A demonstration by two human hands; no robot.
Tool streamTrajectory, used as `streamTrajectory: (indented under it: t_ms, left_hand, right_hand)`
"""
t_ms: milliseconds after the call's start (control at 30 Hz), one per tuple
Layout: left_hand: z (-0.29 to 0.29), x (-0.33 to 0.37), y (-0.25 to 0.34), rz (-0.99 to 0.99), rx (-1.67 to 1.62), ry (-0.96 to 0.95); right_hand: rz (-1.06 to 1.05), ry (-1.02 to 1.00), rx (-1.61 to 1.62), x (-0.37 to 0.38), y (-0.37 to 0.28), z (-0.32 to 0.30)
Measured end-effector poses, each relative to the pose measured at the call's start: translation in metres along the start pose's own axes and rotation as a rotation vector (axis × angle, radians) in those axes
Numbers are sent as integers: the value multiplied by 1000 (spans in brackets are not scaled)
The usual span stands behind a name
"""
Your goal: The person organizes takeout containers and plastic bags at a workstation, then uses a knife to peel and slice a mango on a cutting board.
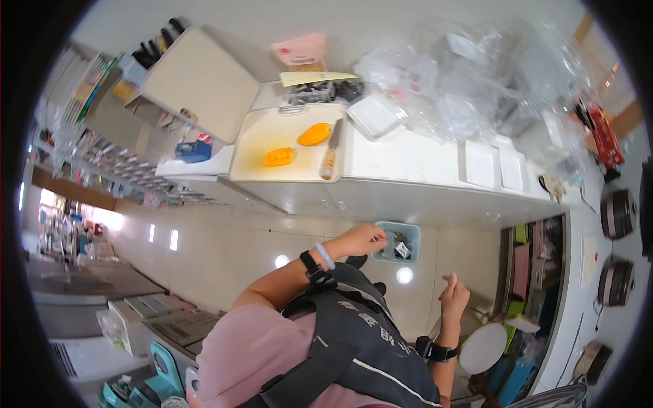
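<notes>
My left hand (366, 240) hangs over the near rim of a light-blue bin (416, 239), its fingers closed together; whatever they hold, if anything, is too small to make out. My right hand (454, 298) is raised off to the right of the bin, fingers loosely bent and apart, with nothing visible in it. On the counter, a cream cutting board (255, 139) bears a smooth orange-yellow mango piece (314, 134) and a scored mango piece (279, 157). A wooden-handled knife (330, 153) lies along the board's right side.
White foam trays (376, 115) and a heap of clear plastic packaging (462, 85) crowd the counter's right part. A second board (201, 81) leans at the back left, near black-handled knives (163, 39). A round stool (483, 348) stands by the shelves at right.
</notes>
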State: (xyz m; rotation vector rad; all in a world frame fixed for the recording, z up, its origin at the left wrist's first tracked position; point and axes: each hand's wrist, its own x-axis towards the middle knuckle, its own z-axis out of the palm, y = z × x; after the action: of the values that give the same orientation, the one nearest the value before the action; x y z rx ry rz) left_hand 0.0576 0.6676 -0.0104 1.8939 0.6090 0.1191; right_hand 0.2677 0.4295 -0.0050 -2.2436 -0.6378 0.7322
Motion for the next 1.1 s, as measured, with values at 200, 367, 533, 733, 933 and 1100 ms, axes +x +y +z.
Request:
streamTrajectory:
  t_ms: [200, 367, 533, 733, 933, 1100]
  left_hand:
    - [-107, -55, 11, -86, 41, 236]
    - [-216, -76, 11, -17, 96, 434]
    - [-289, -94, -9, 1, 81, 507]
    - [-309, -119, -55, -43, -23, 532]
    - [-329, -143, -72, -104, -100, 525]
    - [-341, -156, -83, -205, -236, 625]
  right_hand:
    - [-1125, 223, -488, 66, -67, 43]
    - [-447, -227, -204, 82, -196, 39]
    - [-847, -87, -312, 133, -340, 47]
    - [-1077, -221, -304, 195, -463, 167]
    - [-1241, -650, -712, 241, -484, 303]
    - [-1222, -473, -585, 265, -508, 332]
